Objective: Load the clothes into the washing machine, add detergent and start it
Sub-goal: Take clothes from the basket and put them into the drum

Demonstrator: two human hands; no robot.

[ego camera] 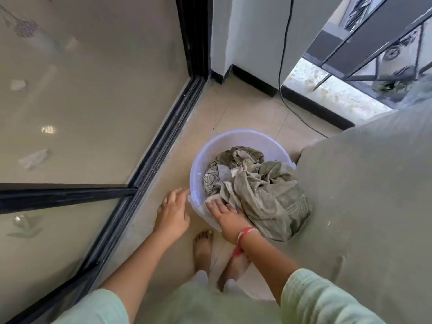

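A pale lilac plastic tub (236, 136) stands on the tiled floor, filled with crumpled grey-green clothes (264, 190) that spill over its near right rim. My left hand (171, 213) hovers just outside the tub's near left rim, fingers relaxed and spread, fingertips close to the rim. My right hand (225, 215) rests with straight fingers on the near rim and on the edge of the clothes. A large grey covered shape (364, 206) fills the right side; whether it is the washing machine I cannot tell.
A black-framed sliding glass door (149, 160) runs along the left. A white wall pillar (252, 38) with a black cable (281, 73) hanging down it stands behind the tub. A balcony railing (378, 50) is at the top right. My bare feet (203, 246) stand just before the tub.
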